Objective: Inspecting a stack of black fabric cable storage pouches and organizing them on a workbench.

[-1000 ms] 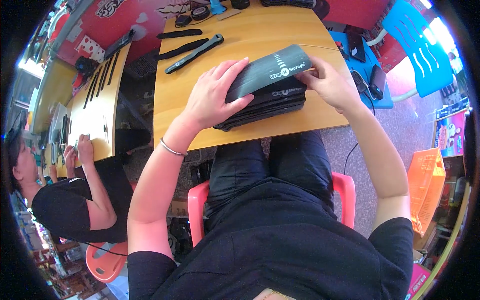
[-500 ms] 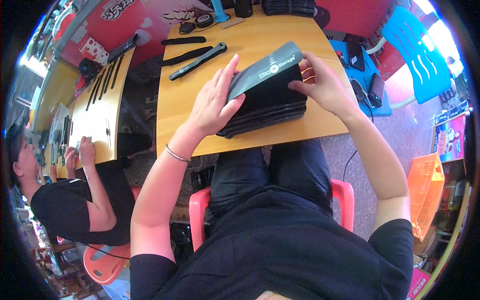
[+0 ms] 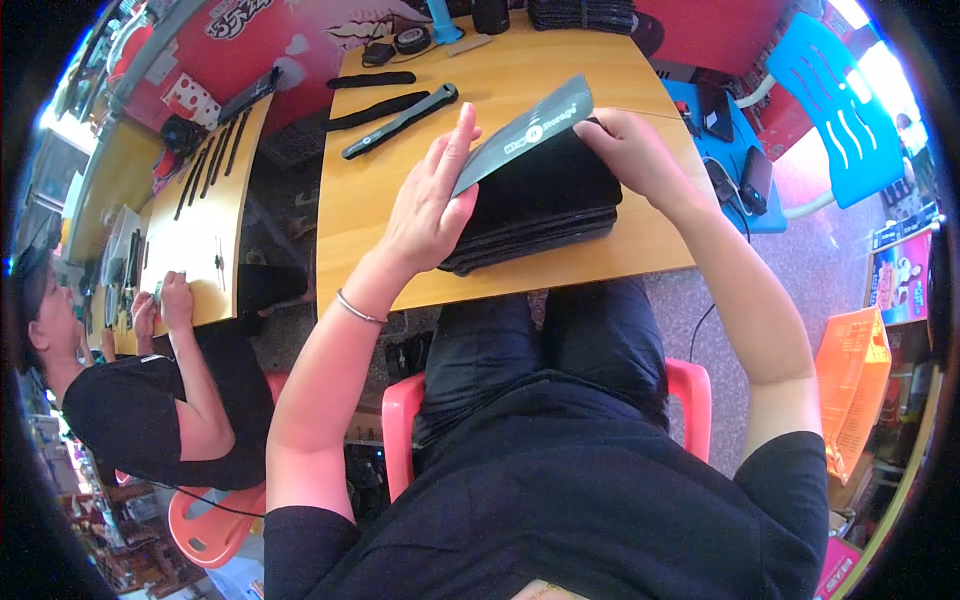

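A thin grey panel with pale print (image 3: 535, 130) stands tilted up over a stack of black flat pieces (image 3: 545, 200) near the table's front edge. My left hand (image 3: 430, 205) lies along the panel's left end, fingers stretched out straight and thumb apart by its lower corner. At the panel's right end, my right hand (image 3: 625, 145) is closed, pinching an upper corner of a black flat piece. Its fingertips are partly hidden. Beyond my left hand lie a grey strap with a holed end (image 3: 400, 125) and two black straps, one of them a short strap (image 3: 372, 80).
The yellow table (image 3: 345, 230) holds a black stack (image 3: 580, 14) and a blue stand (image 3: 441, 22) at the back. To the right are a blue chair (image 3: 838, 120) and an orange crate (image 3: 852, 390). A co-worker (image 3: 150, 410) sits left at another table with black strips.
My right hand has gone from spread fingers to a pinch at the stack's upper corner. The grey panel has tilted more steeply and shifted slightly left.
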`<action>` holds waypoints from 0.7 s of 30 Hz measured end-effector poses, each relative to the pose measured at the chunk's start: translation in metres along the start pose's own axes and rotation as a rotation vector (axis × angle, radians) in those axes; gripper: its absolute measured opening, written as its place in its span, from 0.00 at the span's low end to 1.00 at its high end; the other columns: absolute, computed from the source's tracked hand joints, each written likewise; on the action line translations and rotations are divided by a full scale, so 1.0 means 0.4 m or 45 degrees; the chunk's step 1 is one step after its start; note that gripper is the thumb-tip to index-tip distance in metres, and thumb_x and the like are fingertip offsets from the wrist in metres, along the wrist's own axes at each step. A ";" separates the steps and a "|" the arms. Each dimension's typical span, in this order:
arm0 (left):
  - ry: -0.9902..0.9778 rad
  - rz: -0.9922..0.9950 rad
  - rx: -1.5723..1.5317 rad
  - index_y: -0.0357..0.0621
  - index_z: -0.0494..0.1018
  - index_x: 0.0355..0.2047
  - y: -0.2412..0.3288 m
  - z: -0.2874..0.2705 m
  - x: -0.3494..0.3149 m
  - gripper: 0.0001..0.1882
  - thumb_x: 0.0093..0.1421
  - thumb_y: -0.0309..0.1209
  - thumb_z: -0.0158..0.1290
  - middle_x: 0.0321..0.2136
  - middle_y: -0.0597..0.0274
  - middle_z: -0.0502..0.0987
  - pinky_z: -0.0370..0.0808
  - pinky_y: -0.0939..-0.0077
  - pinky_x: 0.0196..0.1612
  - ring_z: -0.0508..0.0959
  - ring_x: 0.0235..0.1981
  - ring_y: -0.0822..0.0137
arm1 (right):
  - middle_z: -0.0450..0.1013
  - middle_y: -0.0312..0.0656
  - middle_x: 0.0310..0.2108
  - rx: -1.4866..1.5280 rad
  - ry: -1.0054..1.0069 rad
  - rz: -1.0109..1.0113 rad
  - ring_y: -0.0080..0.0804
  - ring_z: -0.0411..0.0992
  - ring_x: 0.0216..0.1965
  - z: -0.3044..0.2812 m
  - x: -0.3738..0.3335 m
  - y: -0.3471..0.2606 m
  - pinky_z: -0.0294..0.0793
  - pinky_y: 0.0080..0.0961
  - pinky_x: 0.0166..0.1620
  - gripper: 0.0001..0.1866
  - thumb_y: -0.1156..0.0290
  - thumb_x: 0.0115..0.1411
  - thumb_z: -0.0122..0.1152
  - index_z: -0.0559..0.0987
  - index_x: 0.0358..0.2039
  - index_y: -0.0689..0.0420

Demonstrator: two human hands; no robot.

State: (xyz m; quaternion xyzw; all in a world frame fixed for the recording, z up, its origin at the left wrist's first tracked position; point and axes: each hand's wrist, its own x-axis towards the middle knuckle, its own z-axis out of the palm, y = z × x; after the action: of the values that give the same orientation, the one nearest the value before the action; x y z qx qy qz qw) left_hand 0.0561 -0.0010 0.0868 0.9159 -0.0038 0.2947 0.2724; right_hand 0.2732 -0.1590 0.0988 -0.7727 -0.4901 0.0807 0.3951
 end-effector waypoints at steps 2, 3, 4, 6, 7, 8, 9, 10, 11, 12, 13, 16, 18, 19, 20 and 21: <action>0.050 0.026 -0.059 0.42 0.41 0.69 -0.005 0.004 -0.004 0.41 0.55 0.28 0.42 0.54 0.44 0.66 0.67 0.63 0.53 0.71 0.48 0.47 | 0.71 0.40 0.21 0.057 -0.129 0.129 0.26 0.68 0.25 -0.017 0.007 0.000 0.68 0.26 0.32 0.17 0.59 0.62 0.53 0.76 0.27 0.62; 0.101 0.054 -0.117 0.43 0.38 0.70 -0.007 0.006 -0.006 0.42 0.55 0.26 0.40 0.56 0.44 0.66 0.67 0.65 0.53 0.72 0.48 0.47 | 0.70 0.31 0.22 0.114 -0.257 0.257 0.17 0.67 0.26 -0.021 0.009 0.001 0.67 0.19 0.31 0.16 0.61 0.63 0.52 0.76 0.27 0.60; 0.101 0.051 -0.118 0.43 0.38 0.70 -0.013 0.011 -0.011 0.42 0.55 0.26 0.40 0.56 0.44 0.66 0.67 0.65 0.53 0.72 0.48 0.47 | 0.70 0.31 0.22 0.114 -0.259 0.258 0.17 0.67 0.26 -0.018 0.004 0.000 0.67 0.19 0.31 0.16 0.61 0.63 0.52 0.76 0.27 0.60; 0.190 -0.073 -0.281 0.44 0.35 0.70 -0.020 0.018 -0.010 0.41 0.56 0.25 0.37 0.55 0.47 0.69 0.68 0.68 0.51 0.74 0.46 0.54 | 0.72 0.44 0.20 0.212 -0.155 0.253 0.29 0.68 0.24 -0.007 -0.001 0.001 0.68 0.30 0.32 0.18 0.59 0.58 0.53 0.76 0.24 0.63; 0.151 -0.208 -0.534 0.45 0.35 0.70 -0.020 0.014 -0.015 0.41 0.57 0.25 0.35 0.56 0.49 0.67 0.68 0.70 0.50 0.73 0.44 0.61 | 0.72 0.44 0.20 0.213 -0.156 0.251 0.29 0.68 0.24 -0.005 0.000 0.003 0.68 0.30 0.32 0.18 0.59 0.58 0.53 0.76 0.24 0.63; 0.151 -0.210 -0.533 0.45 0.35 0.70 -0.022 0.013 -0.017 0.41 0.57 0.25 0.35 0.56 0.49 0.67 0.68 0.70 0.50 0.73 0.44 0.61 | 0.73 0.44 0.20 0.222 -0.147 0.245 0.29 0.69 0.24 -0.003 -0.001 0.005 0.68 0.30 0.32 0.18 0.59 0.58 0.53 0.76 0.25 0.63; 0.126 -0.214 -0.520 0.46 0.31 0.70 -0.027 0.011 -0.018 0.40 0.60 0.30 0.35 0.56 0.50 0.67 0.63 0.69 0.56 0.71 0.48 0.62 | 0.73 0.43 0.21 0.231 -0.139 0.238 0.28 0.69 0.25 0.000 -0.002 0.008 0.68 0.29 0.32 0.18 0.59 0.58 0.53 0.77 0.25 0.63; 0.102 -0.217 -0.506 0.46 0.27 0.70 -0.031 0.010 -0.018 0.39 0.64 0.35 0.34 0.55 0.52 0.67 0.59 0.68 0.62 0.69 0.53 0.63 | 0.73 0.43 0.21 0.234 -0.142 0.237 0.28 0.69 0.25 0.002 -0.003 0.014 0.68 0.29 0.32 0.18 0.59 0.58 0.53 0.77 0.25 0.63; 0.102 -0.219 -0.504 0.46 0.27 0.70 -0.034 0.014 -0.015 0.39 0.64 0.35 0.34 0.55 0.52 0.67 0.59 0.68 0.62 0.69 0.53 0.63 | 0.74 0.43 0.21 0.231 -0.142 0.246 0.28 0.70 0.25 0.003 -0.004 0.022 0.68 0.29 0.33 0.18 0.58 0.58 0.54 0.77 0.26 0.63; 0.210 -0.178 -0.537 0.46 0.31 0.70 -0.036 0.020 -0.011 0.40 0.61 0.32 0.37 0.56 0.50 0.65 0.63 0.68 0.57 0.71 0.48 0.61 | 0.74 0.43 0.21 0.228 -0.143 0.254 0.28 0.71 0.26 0.004 -0.004 0.026 0.69 0.29 0.33 0.18 0.58 0.58 0.54 0.78 0.27 0.62; 0.318 -0.136 -0.569 0.46 0.36 0.70 -0.037 0.024 -0.009 0.41 0.57 0.28 0.39 0.56 0.47 0.62 0.68 0.69 0.52 0.72 0.43 0.59 | 0.74 0.43 0.21 0.230 -0.144 0.253 0.28 0.71 0.26 0.006 -0.006 0.025 0.69 0.29 0.33 0.18 0.58 0.58 0.54 0.78 0.27 0.62; 0.124 -0.157 -0.075 0.45 0.39 0.70 -0.013 0.011 -0.005 0.43 0.56 0.33 0.46 0.53 0.45 0.63 0.67 0.65 0.53 0.70 0.47 0.51 | 0.74 0.43 0.21 0.251 -0.124 0.180 0.28 0.71 0.26 0.007 -0.008 0.036 0.69 0.29 0.33 0.19 0.57 0.60 0.55 0.79 0.29 0.62; 0.045 -0.125 0.179 0.44 0.49 0.68 0.012 0.004 0.006 0.45 0.52 0.41 0.56 0.50 0.45 0.63 0.67 0.61 0.54 0.68 0.49 0.47 | 0.76 0.41 0.26 0.257 -0.151 0.128 0.27 0.72 0.29 0.010 -0.001 0.048 0.70 0.28 0.36 0.17 0.58 0.62 0.54 0.79 0.33 0.61; -0.002 -0.130 0.225 0.45 0.53 0.66 0.019 0.004 0.011 0.45 0.51 0.44 0.58 0.49 0.46 0.64 0.67 0.61 0.54 0.68 0.49 0.48 | 0.76 0.41 0.26 0.256 -0.147 0.130 0.27 0.72 0.29 0.008 -0.010 0.051 0.70 0.28 0.36 0.17 0.58 0.62 0.54 0.79 0.33 0.61; -0.048 -0.140 0.271 0.45 0.56 0.65 0.023 0.004 0.012 0.45 0.50 0.48 0.60 0.49 0.47 0.64 0.67 0.61 0.54 0.69 0.49 0.48 | 0.77 0.39 0.29 0.304 -0.118 0.109 0.26 0.73 0.32 0.004 -0.026 0.026 0.70 0.26 0.38 0.15 0.60 0.63 0.54 0.79 0.36 0.60; -0.050 -0.143 0.271 0.45 0.56 0.65 0.022 0.005 0.011 0.45 0.50 0.48 0.60 0.49 0.47 0.64 0.67 0.61 0.54 0.69 0.49 0.48 | 0.78 0.38 0.32 0.354 -0.089 0.088 0.25 0.73 0.34 -0.003 -0.035 0.009 0.70 0.25 0.41 0.15 0.61 0.65 0.53 0.79 0.40 0.60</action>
State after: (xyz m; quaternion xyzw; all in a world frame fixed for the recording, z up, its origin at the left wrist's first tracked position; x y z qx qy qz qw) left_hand 0.0591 -0.0089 0.0923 0.9440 0.0734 0.2598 0.1895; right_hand 0.2691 -0.1718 0.0933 -0.7237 -0.4609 0.1882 0.4780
